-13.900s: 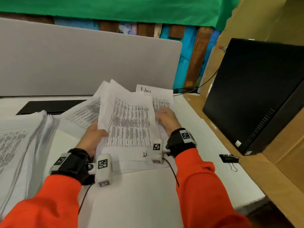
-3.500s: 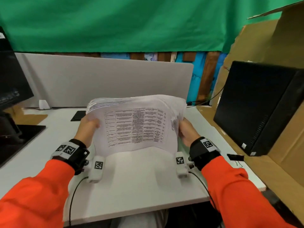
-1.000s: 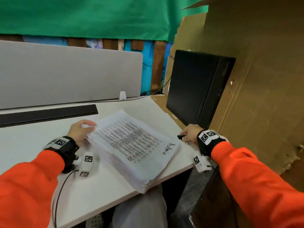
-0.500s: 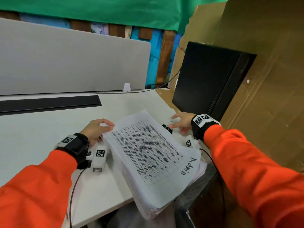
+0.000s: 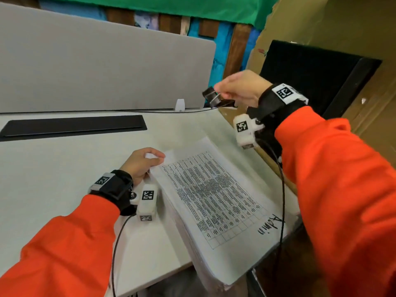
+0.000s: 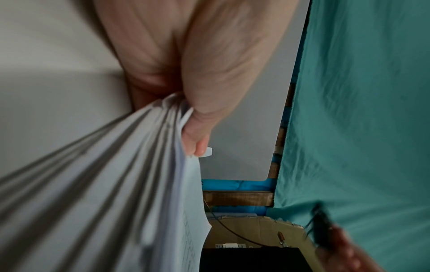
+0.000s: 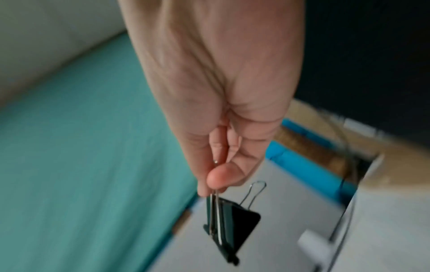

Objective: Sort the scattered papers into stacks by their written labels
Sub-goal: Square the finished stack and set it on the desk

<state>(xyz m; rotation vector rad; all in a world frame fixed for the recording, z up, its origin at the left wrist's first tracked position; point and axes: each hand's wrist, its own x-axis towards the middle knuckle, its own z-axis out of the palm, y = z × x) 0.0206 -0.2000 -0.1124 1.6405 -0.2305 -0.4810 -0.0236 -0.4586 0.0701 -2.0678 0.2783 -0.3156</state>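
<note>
From the head camera, a thick stack of printed papers (image 5: 216, 202) lies askew on the white desk (image 5: 53, 168), its near corner jutting past the desk edge; the top sheet carries a printed table and the handwritten label "Admin" (image 5: 271, 226). The left hand (image 5: 140, 163) grips the stack's far left corner. The left wrist view adds what the head view cannot: the thumb (image 6: 197, 128) lies over the top sheet with the other fingers under, so the hand is clamped on the fanned, slightly separated sheet edges, which blur into grey streaks close to the lens.

The right hand (image 5: 240, 87) is raised above the desk, well apart from the stack, pinching a black binder clip (image 5: 212, 97). The right wrist view shows the detail: thumb and forefinger are closed on one silver wire handle, the black folded-metal body (image 7: 232, 226) hangs below, and the second wire loop stands free. Whether the clip's mouth is parted is hard to make out.

A grey fabric divider panel (image 5: 96, 71) stands behind the desk, with a flat black strip (image 5: 72, 126) lying before it. A black computer tower (image 5: 317, 78) sits to the right against brown cardboard (image 5: 353, 28), partly hidden by the orange sleeve (image 5: 342, 189). Green cloth (image 5: 171, 7) is cut off at the top.
</note>
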